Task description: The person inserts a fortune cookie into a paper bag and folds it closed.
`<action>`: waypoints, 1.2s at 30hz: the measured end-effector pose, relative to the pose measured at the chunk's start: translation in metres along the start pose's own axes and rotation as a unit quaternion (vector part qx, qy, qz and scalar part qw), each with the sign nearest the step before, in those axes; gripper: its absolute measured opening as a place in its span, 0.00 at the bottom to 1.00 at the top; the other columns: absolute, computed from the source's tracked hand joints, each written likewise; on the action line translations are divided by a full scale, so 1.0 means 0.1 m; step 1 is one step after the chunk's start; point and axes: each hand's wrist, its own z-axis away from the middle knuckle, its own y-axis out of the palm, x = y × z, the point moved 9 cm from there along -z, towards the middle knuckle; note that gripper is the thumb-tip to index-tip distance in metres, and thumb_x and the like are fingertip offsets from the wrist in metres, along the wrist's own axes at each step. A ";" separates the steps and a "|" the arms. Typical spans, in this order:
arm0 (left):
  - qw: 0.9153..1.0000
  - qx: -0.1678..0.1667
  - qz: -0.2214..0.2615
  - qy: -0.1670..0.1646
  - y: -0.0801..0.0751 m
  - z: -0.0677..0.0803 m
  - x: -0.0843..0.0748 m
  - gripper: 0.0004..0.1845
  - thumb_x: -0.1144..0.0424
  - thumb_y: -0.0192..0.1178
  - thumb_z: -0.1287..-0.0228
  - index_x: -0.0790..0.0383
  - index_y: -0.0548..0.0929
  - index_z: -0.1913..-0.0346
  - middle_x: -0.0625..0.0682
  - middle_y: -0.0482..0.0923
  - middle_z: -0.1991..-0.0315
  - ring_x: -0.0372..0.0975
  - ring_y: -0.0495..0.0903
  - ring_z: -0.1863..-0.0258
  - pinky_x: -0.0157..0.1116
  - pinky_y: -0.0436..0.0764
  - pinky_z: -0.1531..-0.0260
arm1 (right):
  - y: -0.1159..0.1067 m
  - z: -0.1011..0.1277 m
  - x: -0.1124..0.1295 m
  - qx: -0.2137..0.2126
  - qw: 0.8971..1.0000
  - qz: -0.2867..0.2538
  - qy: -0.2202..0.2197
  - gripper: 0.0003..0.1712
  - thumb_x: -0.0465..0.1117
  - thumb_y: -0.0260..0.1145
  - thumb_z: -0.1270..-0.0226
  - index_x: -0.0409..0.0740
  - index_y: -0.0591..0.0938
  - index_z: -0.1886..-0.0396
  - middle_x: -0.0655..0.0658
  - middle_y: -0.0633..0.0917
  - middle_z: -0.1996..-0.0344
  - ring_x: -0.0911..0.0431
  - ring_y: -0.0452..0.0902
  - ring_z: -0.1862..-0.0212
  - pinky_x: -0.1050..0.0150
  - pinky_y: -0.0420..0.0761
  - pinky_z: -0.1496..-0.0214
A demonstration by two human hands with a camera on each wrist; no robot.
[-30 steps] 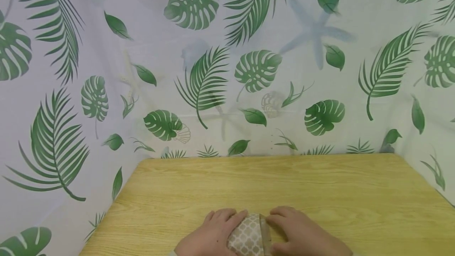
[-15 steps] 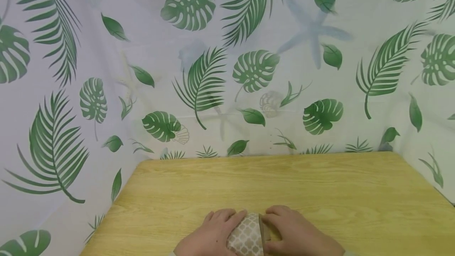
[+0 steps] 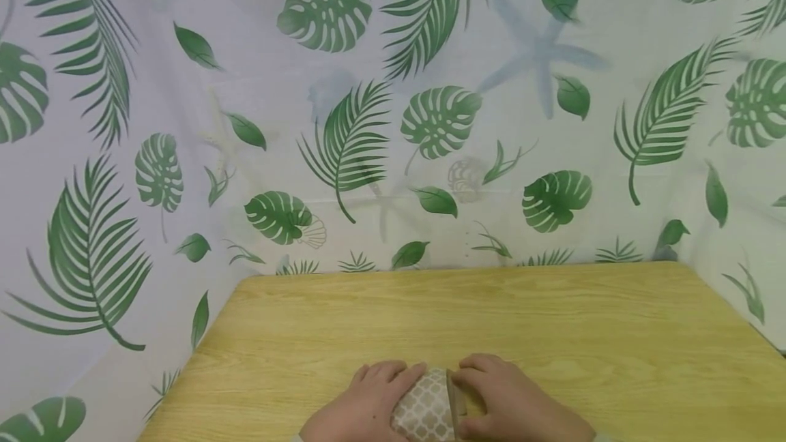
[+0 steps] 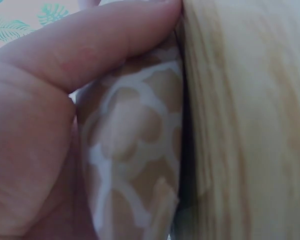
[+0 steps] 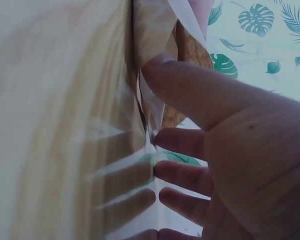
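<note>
A small packet in beige paper (image 3: pixel 424 408) with a white lattice pattern lies at the table's near edge. My left hand (image 3: pixel 368 404) grips its left part, the thumb across the patterned face in the left wrist view, where the paper (image 4: pixel 135 130) sits against the wood. At the packet's right end, my right hand (image 3: pixel 516 401) holds the end between thumb and fingers. In the right wrist view the thumb presses a folded paper flap (image 5: pixel 152 30), and the index fingertip meets its other side. A brown surface shows behind the flap. My left fingers are partly hidden behind the packet.
The wood-grain table (image 3: pixel 479 312) stretches back from both hands. A white curtain (image 3: pixel 381 155) printed with green leaves and starfish hangs behind the table and along its sides.
My right hand has moved slightly left, in against the packet's end, and less of the end flap sticks out. The left hand keeps its grip. Little differs over the last half second.
</note>
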 end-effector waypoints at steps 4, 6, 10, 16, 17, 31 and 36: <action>1.000 -0.001 -0.001 -0.002 0.00 0.00 0.01 0.58 0.21 0.63 0.51 0.39 0.55 0.19 0.45 0.62 0.28 0.43 0.60 0.28 0.56 0.60 0.30 | 0.02 -0.03 0.01 -0.006 1.000 0.005 -0.007 0.40 0.63 0.75 0.48 0.49 0.82 0.38 0.50 0.78 0.41 0.47 0.72 0.39 0.41 0.74 0.39; 1.000 -0.002 -0.001 -0.001 0.01 0.00 0.02 0.58 0.21 0.63 0.51 0.39 0.55 0.19 0.45 0.63 0.29 0.42 0.61 0.29 0.56 0.60 0.30 | 0.03 -0.04 0.01 -0.003 1.000 0.003 -0.007 0.40 0.64 0.75 0.49 0.50 0.82 0.38 0.51 0.78 0.41 0.48 0.72 0.39 0.41 0.74 0.39; 1.000 -0.007 0.011 -0.004 0.01 0.00 0.02 0.57 0.21 0.62 0.51 0.37 0.54 0.19 0.43 0.64 0.31 0.41 0.62 0.30 0.54 0.61 0.30 | 0.04 -0.04 -0.04 0.006 1.000 -0.023 0.002 0.35 0.63 0.73 0.43 0.52 0.83 0.38 0.52 0.78 0.41 0.48 0.72 0.39 0.40 0.74 0.39; 0.999 -0.036 0.029 -0.002 -0.03 -0.02 0.03 0.57 0.27 0.69 0.52 0.34 0.53 0.20 0.42 0.66 0.33 0.44 0.64 0.33 0.52 0.70 0.37 | -0.06 0.00 -0.10 -0.008 0.992 -0.122 0.020 0.24 0.59 0.69 0.34 0.56 0.82 0.42 0.56 0.80 0.46 0.51 0.75 0.41 0.42 0.76 0.40; 0.999 -0.039 0.034 -0.003 -0.03 -0.02 0.03 0.58 0.28 0.70 0.53 0.33 0.53 0.20 0.43 0.66 0.33 0.45 0.64 0.33 0.52 0.72 0.39 | -0.09 0.00 -0.11 -0.013 0.990 -0.139 0.027 0.24 0.59 0.69 0.33 0.56 0.81 0.42 0.56 0.80 0.45 0.51 0.75 0.41 0.41 0.76 0.40; 0.948 -0.164 0.265 -0.063 -0.24 -0.04 0.03 0.62 0.42 0.78 0.53 0.35 0.49 0.19 0.44 0.65 0.35 0.37 0.71 0.49 0.43 0.76 0.48 | -0.39 0.03 -0.10 -0.117 0.935 -0.328 0.065 0.19 0.53 0.52 0.17 0.41 0.75 0.46 0.44 0.82 0.52 0.49 0.82 0.54 0.58 0.83 0.59; 0.937 -0.202 0.272 -0.081 -0.31 0.00 0.02 0.61 0.41 0.77 0.50 0.36 0.48 0.19 0.49 0.61 0.31 0.40 0.71 0.47 0.45 0.76 0.49 | -0.40 0.03 0.05 -0.102 0.926 -0.360 0.045 0.18 0.50 0.50 0.16 0.38 0.75 0.56 0.41 0.83 0.56 0.48 0.84 0.57 0.56 0.83 0.61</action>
